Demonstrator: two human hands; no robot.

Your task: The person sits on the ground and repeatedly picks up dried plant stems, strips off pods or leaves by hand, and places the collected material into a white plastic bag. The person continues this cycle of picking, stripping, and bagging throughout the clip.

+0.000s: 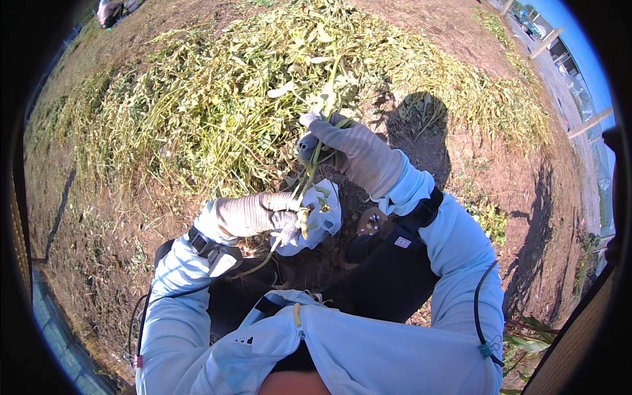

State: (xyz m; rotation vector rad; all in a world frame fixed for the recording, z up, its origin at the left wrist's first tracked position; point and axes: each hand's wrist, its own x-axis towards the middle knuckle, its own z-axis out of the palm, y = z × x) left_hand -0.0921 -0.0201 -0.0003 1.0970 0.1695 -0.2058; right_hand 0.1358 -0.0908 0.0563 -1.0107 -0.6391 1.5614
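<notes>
My right hand (353, 148), in a knitted work glove, is closed around the green stem of a leafy plant (332, 86), whose leaves point away from me. Lower and to the left, my gloved left hand (271, 217) is at the lower stems of the same plant, beside a few yellowish pods (303, 222); its fingertips are partly hidden, so its hold is unclear. One stem trails down from there towards my lap. Below and behind the stems is a white plastic bag (326, 212), between my legs, its opening partly covered by my left hand.
A broad heap of pulled, drying plants (212, 113) lies on bare soil ahead. A patterned shoe (371, 222) is beside the bag. Another person (109, 12) crouches far off at the top left. Posts (547, 43) and a paved track line the right.
</notes>
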